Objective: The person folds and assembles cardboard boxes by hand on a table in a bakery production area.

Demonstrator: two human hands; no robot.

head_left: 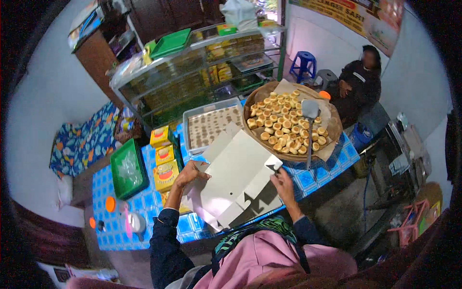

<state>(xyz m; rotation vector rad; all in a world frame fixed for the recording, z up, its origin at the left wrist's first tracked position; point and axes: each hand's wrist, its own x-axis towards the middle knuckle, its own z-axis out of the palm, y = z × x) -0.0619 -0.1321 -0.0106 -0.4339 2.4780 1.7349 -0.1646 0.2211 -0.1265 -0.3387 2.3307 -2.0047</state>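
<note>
A partly unfolded cardboard box (236, 168), pale inside and with notched flaps, is tilted in front of me over the near edge of the table. My left hand (190, 175) grips its left side, thumb on the inner face. At the right corner flap, my right hand (284, 187) pinches the card between thumb and fingers. Beyond the box, small browned buns (281, 120) are heaped on brown paper in a wide round basket (284, 157). A metal spatula (310, 110) with a long handle rests across them. Left of the basket is a tray (185, 126) with a brown-spotted lining.
Yellow boxes (166, 174) stand in a row beside a green tray (119, 166) on the blue-checked table (308, 180). A white mug (137, 224) and orange lids (110, 204) lie at the left. Behind is a glass display case (163, 86). A person (361, 79) sits at the far right.
</note>
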